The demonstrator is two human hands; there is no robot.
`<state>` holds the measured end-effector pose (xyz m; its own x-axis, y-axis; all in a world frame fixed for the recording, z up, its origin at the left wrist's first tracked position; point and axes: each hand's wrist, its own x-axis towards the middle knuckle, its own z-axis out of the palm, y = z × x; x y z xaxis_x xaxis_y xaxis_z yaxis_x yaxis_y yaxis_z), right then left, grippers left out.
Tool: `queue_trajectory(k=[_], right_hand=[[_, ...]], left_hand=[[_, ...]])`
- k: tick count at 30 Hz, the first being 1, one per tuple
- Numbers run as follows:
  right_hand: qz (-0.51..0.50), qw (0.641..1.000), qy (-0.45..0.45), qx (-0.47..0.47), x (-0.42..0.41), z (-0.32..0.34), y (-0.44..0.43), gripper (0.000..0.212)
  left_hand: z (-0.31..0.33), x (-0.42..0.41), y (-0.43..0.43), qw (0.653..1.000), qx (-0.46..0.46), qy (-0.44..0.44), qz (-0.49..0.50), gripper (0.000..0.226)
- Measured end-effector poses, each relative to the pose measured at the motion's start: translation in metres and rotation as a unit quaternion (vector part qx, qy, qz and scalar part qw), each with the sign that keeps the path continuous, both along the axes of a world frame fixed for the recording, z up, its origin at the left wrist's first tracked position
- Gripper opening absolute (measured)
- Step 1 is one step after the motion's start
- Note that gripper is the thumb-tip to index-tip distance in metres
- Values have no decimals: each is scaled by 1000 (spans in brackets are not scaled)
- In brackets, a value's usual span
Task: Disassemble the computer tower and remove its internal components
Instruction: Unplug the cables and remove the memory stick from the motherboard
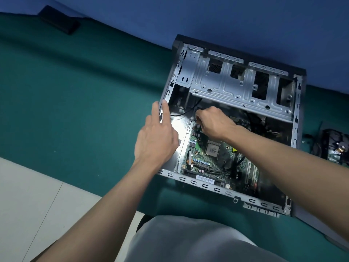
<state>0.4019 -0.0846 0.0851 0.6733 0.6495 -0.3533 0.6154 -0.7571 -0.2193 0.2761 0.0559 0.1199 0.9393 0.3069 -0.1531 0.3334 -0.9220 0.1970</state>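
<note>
An open computer tower (207, 184) lies on its side on a green mat, its side panel off. Inside, a green motherboard (204, 159) shows a bare square processor (213, 148) and black cables. A grey metal drive cage (236, 86) spans the far part of the case. My left hand (157, 138) rests flat on the case's left wall, fingers apart, holding nothing. My right hand (212, 121) reaches inside near the board's far left corner, fingers pinched on something small by a black cable; what it grips is hidden.
A removed dark component (334, 146) with wires lies on the mat to the right of the case. A black flat object (58, 19) sits far left near the blue wall. White floor tiles (28, 205) border the green mat (85, 110) at lower left.
</note>
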Motion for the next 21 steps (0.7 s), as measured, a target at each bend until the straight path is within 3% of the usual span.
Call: queue_trajectory(k=[8,21], right_hand=[[28,998,-5,-54,9,9,18,27],[-78,995,22,-60,13,4,25,8]], left_hand=[[0,0,0,1000,-5,-5,5,70],[-1,0,1,1000,-9,-9,2,70]])
